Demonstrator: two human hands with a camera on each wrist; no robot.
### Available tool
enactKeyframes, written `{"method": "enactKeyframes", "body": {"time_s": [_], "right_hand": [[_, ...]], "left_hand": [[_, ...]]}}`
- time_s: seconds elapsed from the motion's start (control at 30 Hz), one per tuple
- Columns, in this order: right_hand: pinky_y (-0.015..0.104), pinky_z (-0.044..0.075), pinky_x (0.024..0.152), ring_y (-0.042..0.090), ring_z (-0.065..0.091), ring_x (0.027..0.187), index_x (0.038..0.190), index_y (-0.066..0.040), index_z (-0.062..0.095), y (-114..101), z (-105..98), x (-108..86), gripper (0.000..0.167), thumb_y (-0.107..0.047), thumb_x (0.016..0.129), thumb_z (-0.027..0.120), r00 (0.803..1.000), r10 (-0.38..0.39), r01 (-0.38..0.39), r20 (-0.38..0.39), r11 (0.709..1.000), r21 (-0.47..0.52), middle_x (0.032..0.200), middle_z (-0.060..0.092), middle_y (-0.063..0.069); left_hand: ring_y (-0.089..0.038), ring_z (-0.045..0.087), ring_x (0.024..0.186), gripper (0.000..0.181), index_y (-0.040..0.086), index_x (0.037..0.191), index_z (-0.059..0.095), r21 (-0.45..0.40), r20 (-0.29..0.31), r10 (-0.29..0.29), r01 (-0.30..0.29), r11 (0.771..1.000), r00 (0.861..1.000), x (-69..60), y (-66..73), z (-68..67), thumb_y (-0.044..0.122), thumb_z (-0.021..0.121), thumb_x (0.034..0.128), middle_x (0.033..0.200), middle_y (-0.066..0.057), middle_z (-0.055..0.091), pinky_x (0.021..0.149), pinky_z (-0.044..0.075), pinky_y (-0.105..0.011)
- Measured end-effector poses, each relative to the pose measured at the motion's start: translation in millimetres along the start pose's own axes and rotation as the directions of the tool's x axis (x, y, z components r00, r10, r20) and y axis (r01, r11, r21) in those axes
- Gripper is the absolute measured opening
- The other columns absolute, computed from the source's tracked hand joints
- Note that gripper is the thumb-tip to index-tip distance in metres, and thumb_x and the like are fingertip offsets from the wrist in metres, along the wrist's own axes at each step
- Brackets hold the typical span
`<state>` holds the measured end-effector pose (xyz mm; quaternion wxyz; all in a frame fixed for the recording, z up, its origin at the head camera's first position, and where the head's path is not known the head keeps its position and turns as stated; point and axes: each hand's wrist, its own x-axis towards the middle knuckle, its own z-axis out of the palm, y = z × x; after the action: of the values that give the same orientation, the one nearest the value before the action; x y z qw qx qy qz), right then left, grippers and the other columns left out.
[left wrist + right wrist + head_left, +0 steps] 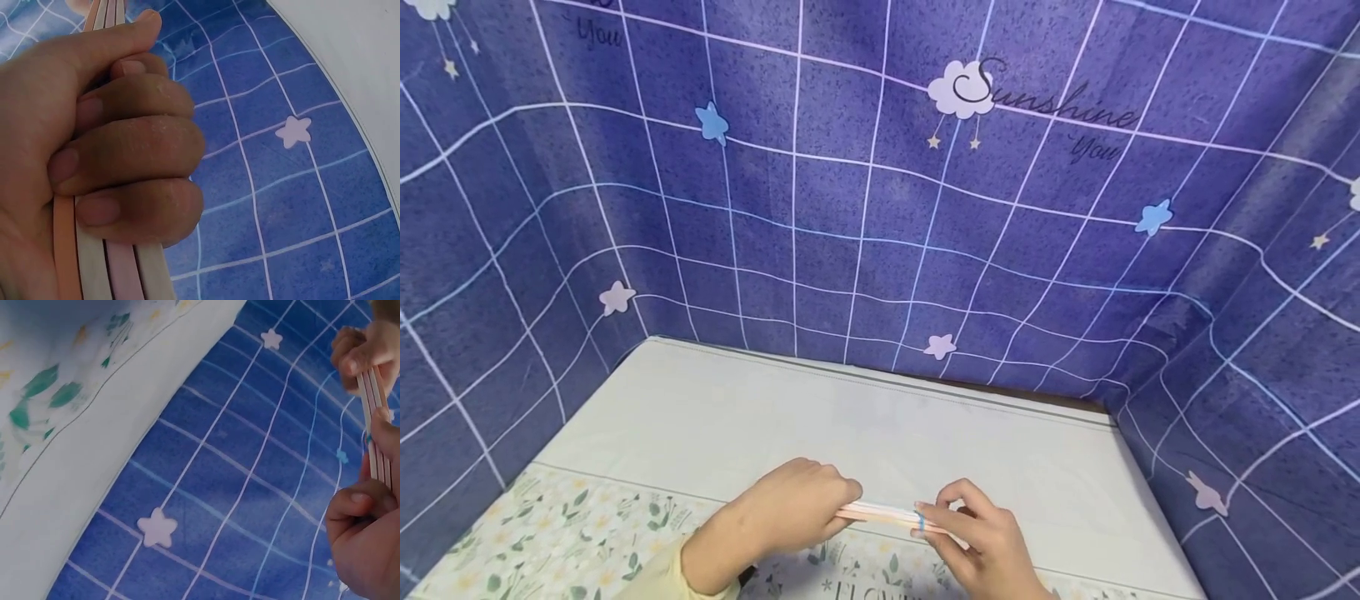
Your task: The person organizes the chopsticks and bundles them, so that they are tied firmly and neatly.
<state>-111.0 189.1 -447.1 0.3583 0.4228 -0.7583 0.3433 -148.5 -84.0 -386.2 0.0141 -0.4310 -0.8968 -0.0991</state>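
Observation:
A bundle of thin flat sticks point(887, 515), white, orange and pink, is held between both hands above the table. The left hand point(801, 508) grips one end; in the left wrist view the fingers of that hand point(125, 137) are curled round the sticks point(94, 269). Near the other end, the right hand point(985, 537) pinches the bundle between thumb and fingers, beside a blue band point(921, 522) wrapped round it. The right wrist view shows the right hand point(369, 544) on the sticks point(378, 462), with the left hand point(369, 356) at their far end.
A white table surface point(850, 417) lies beyond the hands, with a floral cloth point(595, 525) along the near side. Blue-purple curtains point(820, 217) with a grid, stars and clouds hang behind the table and at both sides.

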Motion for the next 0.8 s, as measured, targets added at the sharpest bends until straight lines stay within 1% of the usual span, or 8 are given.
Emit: {"method": "enactKeyframes", "body": {"time_s": [0.17, 0.3, 0.37, 0.43, 0.5, 0.53, 0.63, 0.8], "right_hand": [[-0.002, 0.025, 0.051, -0.014, 0.023, 0.056, 0.116, -0.018, 0.082, -5, 6, -1.7, 0.034, -0.045, 0.104, 0.064, 0.994, 0.017, 0.008, 0.107, 0.974, -0.224, 0.085, 0.056, -0.012], [0.0, 0.022, 0.05, -0.014, 0.018, 0.061, 0.12, -0.02, 0.081, -7, 5, 0.1, 0.039, -0.049, 0.104, 0.06, 0.991, -0.012, 0.051, 0.135, 0.956, -0.289, 0.07, 0.052, -0.015], [0.0, 0.023, 0.051, -0.014, 0.019, 0.061, 0.122, -0.019, 0.08, -8, 4, 2.2, 0.038, -0.048, 0.103, 0.062, 0.989, -0.002, 0.046, 0.146, 0.954, -0.296, 0.067, 0.052, -0.016], [0.001, 0.027, 0.052, -0.014, 0.022, 0.06, 0.125, -0.018, 0.079, -10, 1, 4.0, 0.038, -0.045, 0.101, 0.068, 0.985, 0.058, -0.011, 0.162, 0.96, -0.28, 0.068, 0.054, -0.016], [0.002, 0.034, 0.054, -0.016, 0.03, 0.062, 0.127, -0.018, 0.077, -13, -3, 5.3, 0.038, -0.042, 0.097, 0.075, 0.973, 0.151, -0.102, 0.175, 0.96, -0.261, 0.073, 0.059, -0.018], [0.002, 0.036, 0.056, -0.016, 0.034, 0.064, 0.127, -0.017, 0.076, -14, -5, 6.0, 0.039, -0.04, 0.096, 0.078, 0.962, 0.203, -0.156, 0.182, 0.957, -0.245, 0.078, 0.064, -0.018], [0.004, 0.039, 0.056, -0.017, 0.038, 0.063, 0.124, -0.017, 0.074, -18, -11, 7.6, 0.035, -0.031, 0.093, 0.081, 0.916, 0.342, -0.309, 0.21, 0.935, -0.175, 0.078, 0.062, -0.019], [0.007, 0.036, 0.047, -0.016, 0.035, 0.058, 0.105, -0.021, 0.067, -18, -21, 11.2, 0.014, -0.019, 0.093, 0.076, 0.858, 0.434, -0.438, 0.275, 0.898, -0.049, 0.071, 0.051, -0.022]], "left_hand": [[0.001, 0.034, 0.049, 0.025, 0.021, 0.079, 0.067, 0.023, 0.03, 0.015, -0.016, 1.0, 0.999, 2.2, 7.0, 4.8, 0.031, 0.068, 0.1011, 0.056, 0.016, 0.049, 0.051, 0.038, -0.016], [0.002, 0.032, 0.047, 0.027, 0.022, 0.077, 0.066, 0.034, 0.023, 0.01, -0.011, 0.999, 1.0, 1.6, 7.5, 8.4, 0.033, 0.067, 0.1018, 0.054, 0.017, 0.046, 0.05, 0.036, -0.015], [0.001, 0.03, 0.047, 0.027, 0.022, 0.076, 0.064, 0.059, 0.001, 0.016, -0.016, 0.998, 1.0, 1.8, 6.6, 8.8, 0.031, 0.068, 0.1011, 0.054, 0.016, 0.045, 0.049, 0.035, -0.015], [0.001, 0.03, 0.047, 0.026, 0.022, 0.076, 0.063, 0.111, -0.036, 0.029, -0.025, 0.994, 0.999, 2.4, 5.8, 8.8, 0.031, 0.07, 0.0999, 0.054, 0.015, 0.046, 0.048, 0.035, -0.016], [0.001, 0.032, 0.048, 0.025, 0.022, 0.078, 0.063, 0.179, -0.077, 0.046, -0.032, 0.983, 0.996, 3.1, 5.4, 9.3, 0.033, 0.072, 0.0985, 0.055, 0.014, 0.05, 0.047, 0.036, -0.017], [0.001, 0.034, 0.048, 0.025, 0.022, 0.078, 0.063, 0.214, -0.096, 0.054, -0.032, 0.976, 0.994, 3.8, 5.0, 9.5, 0.034, 0.072, 0.0977, 0.056, 0.013, 0.053, 0.047, 0.037, -0.017], [0.001, 0.04, 0.047, 0.025, 0.021, 0.08, 0.065, 0.305, -0.147, 0.075, -0.027, 0.952, 0.986, 4.8, 3.9, 11.8, 0.038, 0.075, 0.0945, 0.059, 0.01, 0.061, 0.046, 0.041, -0.018], [0.0, 0.041, 0.046, 0.025, 0.021, 0.077, 0.061, 0.371, -0.205, 0.087, -0.005, 0.928, 0.975, 6.1, 0.4, 15.0, 0.034, 0.078, 0.0908, 0.058, 0.01, 0.062, 0.044, 0.04, -0.017]]}}
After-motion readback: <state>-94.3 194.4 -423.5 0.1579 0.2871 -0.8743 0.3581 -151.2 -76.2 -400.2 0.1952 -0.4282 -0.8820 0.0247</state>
